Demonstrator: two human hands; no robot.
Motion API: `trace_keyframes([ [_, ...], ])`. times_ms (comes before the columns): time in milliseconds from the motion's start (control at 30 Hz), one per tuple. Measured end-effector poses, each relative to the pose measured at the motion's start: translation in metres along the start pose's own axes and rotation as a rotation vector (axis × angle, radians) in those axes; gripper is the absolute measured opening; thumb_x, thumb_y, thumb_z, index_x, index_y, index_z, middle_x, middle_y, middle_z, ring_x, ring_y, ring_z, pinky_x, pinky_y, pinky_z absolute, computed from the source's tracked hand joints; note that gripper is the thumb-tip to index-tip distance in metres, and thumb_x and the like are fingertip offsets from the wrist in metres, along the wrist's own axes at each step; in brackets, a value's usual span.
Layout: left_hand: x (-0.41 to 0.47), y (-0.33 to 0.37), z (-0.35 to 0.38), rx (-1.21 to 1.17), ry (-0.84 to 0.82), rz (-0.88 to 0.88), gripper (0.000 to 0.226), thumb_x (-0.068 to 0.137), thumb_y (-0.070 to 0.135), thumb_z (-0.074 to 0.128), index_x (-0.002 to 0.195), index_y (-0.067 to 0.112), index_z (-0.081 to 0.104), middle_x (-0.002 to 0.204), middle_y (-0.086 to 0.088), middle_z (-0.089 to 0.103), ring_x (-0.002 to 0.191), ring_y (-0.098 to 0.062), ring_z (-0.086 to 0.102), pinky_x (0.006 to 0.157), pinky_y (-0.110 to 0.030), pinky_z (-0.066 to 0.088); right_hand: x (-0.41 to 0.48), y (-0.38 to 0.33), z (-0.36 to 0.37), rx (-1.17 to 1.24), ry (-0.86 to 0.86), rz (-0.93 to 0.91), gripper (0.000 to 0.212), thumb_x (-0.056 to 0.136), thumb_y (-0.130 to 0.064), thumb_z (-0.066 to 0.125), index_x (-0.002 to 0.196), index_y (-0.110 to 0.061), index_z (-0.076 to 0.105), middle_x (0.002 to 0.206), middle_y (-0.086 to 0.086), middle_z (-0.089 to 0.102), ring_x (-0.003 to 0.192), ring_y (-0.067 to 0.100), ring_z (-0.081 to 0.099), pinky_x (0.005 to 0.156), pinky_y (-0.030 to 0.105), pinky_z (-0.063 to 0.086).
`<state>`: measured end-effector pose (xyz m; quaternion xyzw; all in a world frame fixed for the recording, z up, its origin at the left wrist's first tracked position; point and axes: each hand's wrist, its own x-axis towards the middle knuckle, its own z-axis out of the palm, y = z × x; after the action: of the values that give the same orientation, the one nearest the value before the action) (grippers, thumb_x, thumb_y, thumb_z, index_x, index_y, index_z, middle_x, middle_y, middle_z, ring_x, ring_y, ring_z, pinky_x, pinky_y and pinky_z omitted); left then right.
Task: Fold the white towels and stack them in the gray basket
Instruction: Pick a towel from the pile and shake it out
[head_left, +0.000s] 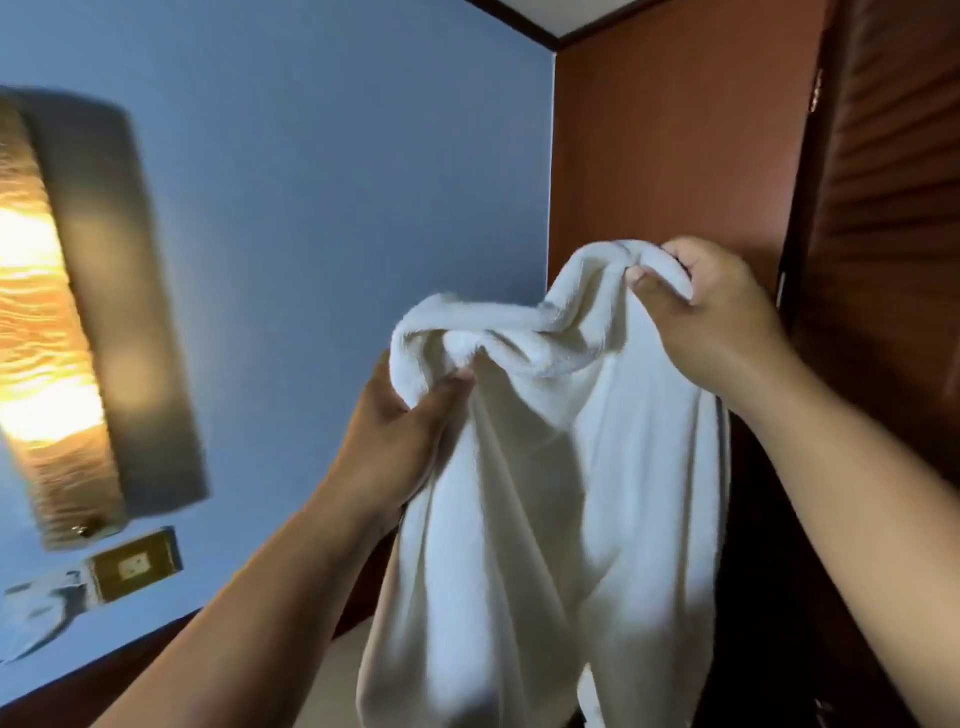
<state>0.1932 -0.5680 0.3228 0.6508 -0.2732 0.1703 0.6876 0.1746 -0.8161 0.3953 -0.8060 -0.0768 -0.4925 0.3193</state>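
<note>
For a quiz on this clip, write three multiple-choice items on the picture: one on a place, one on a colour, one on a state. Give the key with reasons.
1. The lit wall lamp is where, relative to the white towel? A. To its left B. To its right C. Below it
2. The wall behind the lamp is: A. Green B. Blue C. Yellow
3. The towel is: A. Folded flat B. Hanging bunched from two hands C. In a basket
Key: 1 A, the lamp glows at the picture's left edge; 2 B, the paint is blue; 3 B, the left hand and right hand grip its top and it droops.
</note>
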Motion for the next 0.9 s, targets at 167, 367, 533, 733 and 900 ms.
trace_keyframes([
  [167,-0.033,-0.035,0.056,0.032,-0.116,-0.004,0.023,0.096,0.009,0.065,0.115,0.022,0.066,0.111,0.001,0.073,0.107,-0.018,0.068,0.094,-0.041,0.053,-0.043,0.055,-0.042,-0.032,-0.085,0.081,0.026,0.096,-0.031,0.059,0.086,-0.008,0.055,0.068,-0.001,0.050,0.057,0.011,0.042,0.048,0.018,0.031],
  [367,-0.067,-0.070,0.104,0.159,-0.171,-0.074,0.023,0.087,0.000,0.069,0.107,-0.002,0.059,0.098,-0.015,0.071,0.094,-0.027,0.070,0.078,-0.045,0.056,-0.116,0.144,-0.058,0.153,-0.222,0.190,0.033,0.093,-0.035,0.060,0.085,-0.003,0.052,0.068,0.005,0.045,0.054,0.007,0.037,0.048,0.023,0.028],
  [533,-0.112,-0.093,0.154,0.113,-0.070,-0.178,0.033,0.073,0.004,0.073,0.102,0.004,0.057,0.090,-0.010,0.068,0.082,-0.019,0.064,0.071,-0.032,0.054,-0.188,0.222,-0.063,0.364,-0.433,0.287,0.041,0.086,-0.052,0.060,0.082,-0.013,0.050,0.066,-0.001,0.044,0.058,0.012,0.041,0.054,0.032,0.036],
  [733,-0.169,-0.097,0.211,0.188,-0.192,-0.205,0.026,0.078,-0.012,0.066,0.094,0.004,0.053,0.083,-0.004,0.063,0.074,-0.016,0.057,0.065,-0.029,0.048,-0.286,0.265,-0.070,0.588,-1.144,0.420,0.067,0.066,-0.050,0.081,0.122,-0.030,0.050,0.112,-0.011,0.064,0.095,0.001,0.064,0.082,0.024,0.052],
  [900,-0.212,-0.088,0.238,0.637,-0.477,-0.164,0.034,0.074,0.001,0.080,0.090,0.018,0.055,0.089,0.006,0.060,0.078,-0.010,0.058,0.065,-0.028,0.049,-0.301,0.233,-0.070,0.720,-1.315,0.172,0.067,0.072,-0.031,0.087,0.129,-0.036,0.051,0.120,-0.020,0.062,0.107,-0.002,0.063,0.088,0.029,0.055],
])
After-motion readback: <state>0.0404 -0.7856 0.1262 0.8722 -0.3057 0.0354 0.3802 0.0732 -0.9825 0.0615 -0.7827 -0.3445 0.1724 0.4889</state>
